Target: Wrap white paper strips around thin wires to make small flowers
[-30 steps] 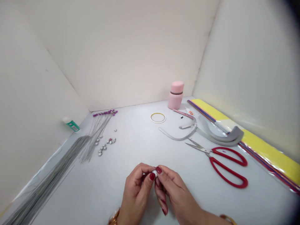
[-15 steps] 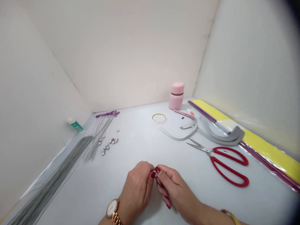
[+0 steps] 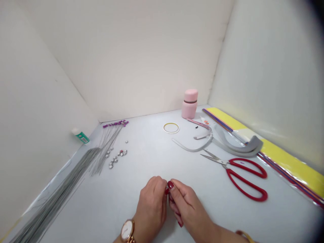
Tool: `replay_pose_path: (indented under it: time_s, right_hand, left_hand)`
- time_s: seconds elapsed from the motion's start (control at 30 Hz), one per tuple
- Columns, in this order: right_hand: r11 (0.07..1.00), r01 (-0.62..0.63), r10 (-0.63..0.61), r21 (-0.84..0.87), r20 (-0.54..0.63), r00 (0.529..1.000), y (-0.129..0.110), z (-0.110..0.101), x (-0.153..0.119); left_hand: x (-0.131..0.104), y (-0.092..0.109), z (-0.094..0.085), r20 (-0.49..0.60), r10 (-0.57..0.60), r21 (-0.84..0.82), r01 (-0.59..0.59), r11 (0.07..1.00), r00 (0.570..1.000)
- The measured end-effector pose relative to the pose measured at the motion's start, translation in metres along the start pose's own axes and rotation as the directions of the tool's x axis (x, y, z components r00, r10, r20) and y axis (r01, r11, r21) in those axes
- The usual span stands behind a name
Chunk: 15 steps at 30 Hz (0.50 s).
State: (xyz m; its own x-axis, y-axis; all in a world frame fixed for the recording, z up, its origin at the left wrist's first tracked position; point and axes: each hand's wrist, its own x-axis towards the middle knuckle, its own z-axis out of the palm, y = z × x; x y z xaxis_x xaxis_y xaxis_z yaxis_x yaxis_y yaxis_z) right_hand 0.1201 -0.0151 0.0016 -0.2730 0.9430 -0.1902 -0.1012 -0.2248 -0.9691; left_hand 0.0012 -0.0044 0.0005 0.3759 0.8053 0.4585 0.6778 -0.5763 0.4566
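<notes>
My left hand (image 3: 153, 202) and my right hand (image 3: 188, 206) meet low in the middle of the view, just above the white table (image 3: 96, 209). Both are closed in a pinch, thumbs and fingertips touching each other. Whatever lies between the fingertips is too small and too covered to name. To the left are several small silvery folded pieces (image 3: 113, 162), one group with a bit of red. Red-handled scissors (image 3: 226, 164) lie to the right with blades partly apart.
At left lies a bundle of grey wires (image 3: 60, 189); purple-tipped wires (image 3: 115, 125) are behind it. A green-and-white tube (image 3: 82, 136), a tape ring (image 3: 171, 128), a pink flask (image 3: 189, 104), curled paper strips (image 3: 235, 146) and yellow packaged sheets (image 3: 286, 158) surround the work area. Walls rise on three sides.
My left hand has turned slightly and shifted a little to the right, its thumb now more tucked behind the fingertips. The right hand keeps its pinch.
</notes>
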Motion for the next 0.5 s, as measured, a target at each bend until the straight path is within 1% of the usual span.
replay_pose_path:
  time_s: [0.1, 0.2, 0.3, 0.37, 0.43, 0.5]
  right_hand:
    - [0.998, 0.032, -0.034, -0.045, -0.044, 0.998, 0.003, 0.001, -0.001]
    - [0.999, 0.033, -0.035, -0.026, -0.065, 0.997, 0.000, 0.001, 0.000]
    - [0.994, -0.032, 0.031, 0.101, 0.011, 0.999, -0.007, 0.000, 0.002]
    - [0.979, -0.084, 0.074, 0.186, 0.062, 0.995, -0.011, -0.001, 0.003]
    - [0.965, -0.118, 0.100, 0.233, 0.087, 0.991, -0.013, -0.001, 0.004]
    - [0.960, -0.131, 0.112, 0.246, 0.090, 0.990, -0.013, -0.002, 0.005]
  left_hand:
    - [-0.001, 0.000, 0.003, -0.017, 0.007, 0.013, -0.007, 1.000, 1.000]
    - [0.000, -0.002, 0.004, 0.013, -0.043, -0.029, 0.043, 0.999, 0.999]
    - [0.001, -0.003, 0.000, 0.052, -0.105, -0.160, 0.112, 0.981, 0.993]
    - [0.003, -0.003, -0.003, 0.074, -0.125, -0.240, 0.139, 0.961, 0.989]
    - [0.003, -0.003, -0.006, 0.093, -0.142, -0.291, 0.163, 0.943, 0.986]
    - [0.003, -0.003, -0.008, 0.089, -0.171, -0.319, 0.191, 0.928, 0.981]
